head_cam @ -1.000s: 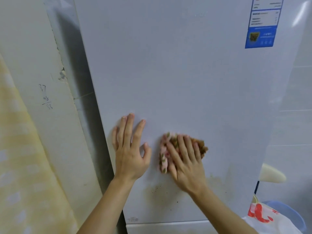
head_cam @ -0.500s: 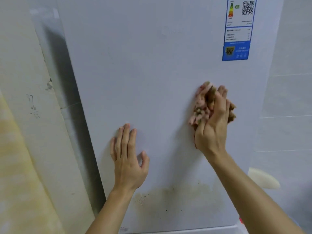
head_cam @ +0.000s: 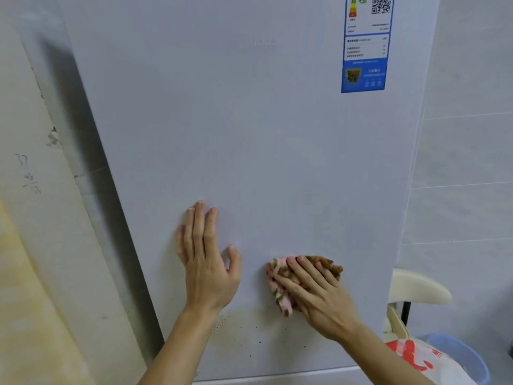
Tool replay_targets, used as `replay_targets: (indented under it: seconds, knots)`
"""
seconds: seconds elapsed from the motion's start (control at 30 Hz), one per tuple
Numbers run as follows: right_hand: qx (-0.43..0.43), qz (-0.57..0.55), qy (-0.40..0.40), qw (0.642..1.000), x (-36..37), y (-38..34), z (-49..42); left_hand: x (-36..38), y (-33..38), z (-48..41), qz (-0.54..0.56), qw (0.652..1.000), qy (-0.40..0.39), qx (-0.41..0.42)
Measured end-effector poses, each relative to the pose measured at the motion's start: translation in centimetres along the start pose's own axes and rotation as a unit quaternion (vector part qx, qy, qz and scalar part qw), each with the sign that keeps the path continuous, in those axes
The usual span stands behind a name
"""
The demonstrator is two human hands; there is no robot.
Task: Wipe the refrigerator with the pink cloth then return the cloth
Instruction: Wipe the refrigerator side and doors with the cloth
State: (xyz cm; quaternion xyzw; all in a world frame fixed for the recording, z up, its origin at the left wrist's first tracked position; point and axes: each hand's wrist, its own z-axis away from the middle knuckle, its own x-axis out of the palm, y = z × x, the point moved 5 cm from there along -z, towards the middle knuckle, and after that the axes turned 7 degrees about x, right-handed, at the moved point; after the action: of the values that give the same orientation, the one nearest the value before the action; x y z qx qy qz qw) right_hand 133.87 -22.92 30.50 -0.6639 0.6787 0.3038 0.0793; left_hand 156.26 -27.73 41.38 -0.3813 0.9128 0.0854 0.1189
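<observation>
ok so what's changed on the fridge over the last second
The right hand swept the pink cloth up and to the right across the refrigerator door, toward the label, then back down. It now presses the cloth flat just above the brown stained patch. The left hand stayed flat on the door, and the stains are still there.

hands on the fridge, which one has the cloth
The right hand: its fingers press the pink cloth to the door; the left hand lies bare and flat.
</observation>
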Motion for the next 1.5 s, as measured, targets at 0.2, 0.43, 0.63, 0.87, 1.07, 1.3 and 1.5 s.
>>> replay_targets:
  seconds: [0.2, 0.43, 0.63, 0.87, 1.07, 1.3, 1.5]
  knots:
    - [0.164, -0.137, 0.101, 0.972, -4.5, 5.8, -5.9, 0.4, 0.7, 0.4, -0.003, 1.000, -0.009, 0.012]
    - [0.373, -0.174, 0.199, 0.889, -10.1, 8.2, -17.0, 0.8, 1.3, 0.0, -0.011, 1.000, -0.011, 0.009]
    - [0.130, -0.090, 0.169, 0.973, -6.7, 2.4, -13.6, 1.1, 1.2, 0.2, -0.011, 1.000, -0.012, 0.003]
    - [-0.087, -0.012, -0.027, 0.996, 1.0, 2.4, 3.5, 1.6, 2.2, 0.4, -0.011, 1.000, -0.010, -0.006]
    - [0.008, -0.089, 0.031, 0.995, -2.4, 7.6, 0.7, 2.8, 3.9, 1.0, -0.014, 1.000, -0.015, 0.002]
    - [0.317, -0.263, 0.288, 0.865, -10.4, 14.9, -10.6, 3.5, 5.0, 0.6, -0.028, 0.999, -0.023, 0.017]
    - [0.225, -0.218, 0.264, 0.912, -6.1, 9.6, -5.5, 3.8, 4.7, 0.6, -0.038, 0.999, -0.018, 0.021]
